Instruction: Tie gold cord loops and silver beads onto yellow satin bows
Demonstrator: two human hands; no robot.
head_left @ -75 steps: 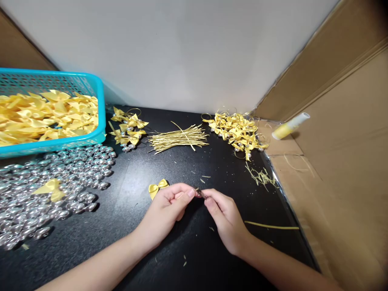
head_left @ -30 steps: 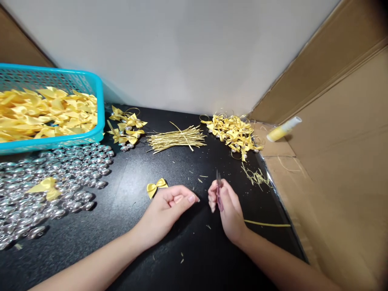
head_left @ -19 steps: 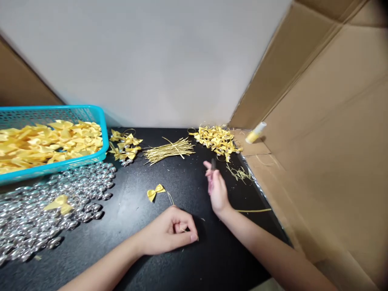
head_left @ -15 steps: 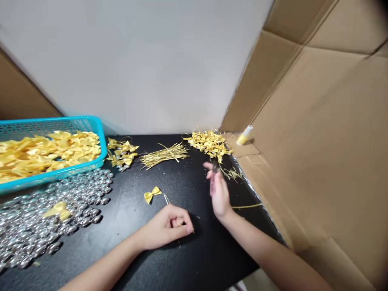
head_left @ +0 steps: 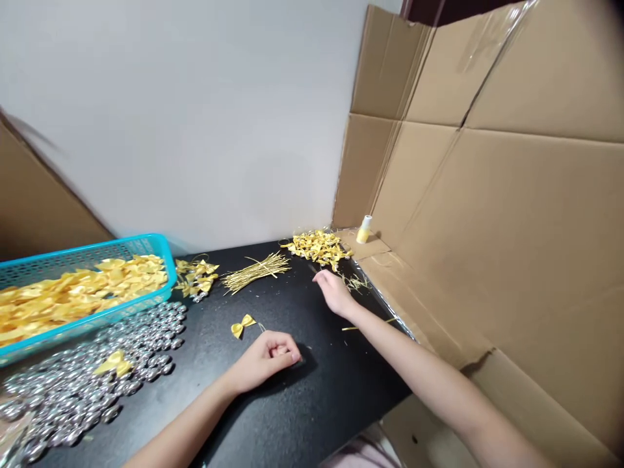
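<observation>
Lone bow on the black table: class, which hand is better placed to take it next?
Probably the left hand: it is beside the lone bow, while the right hand is farther off, near the bow pile.

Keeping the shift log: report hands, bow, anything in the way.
Left hand curled; right hand by scraps; both grips unclear. Bow on table, strands toward left hand. Possible snag: yellow strip under right forearm.

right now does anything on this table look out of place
One yellow ribbon bow lies on the silver beads, away from those in the turquoise basket. Loose gold scraps are strewn beside the right hand, unlike the neat gold strip bundle. Nothing looks damaged.
</observation>
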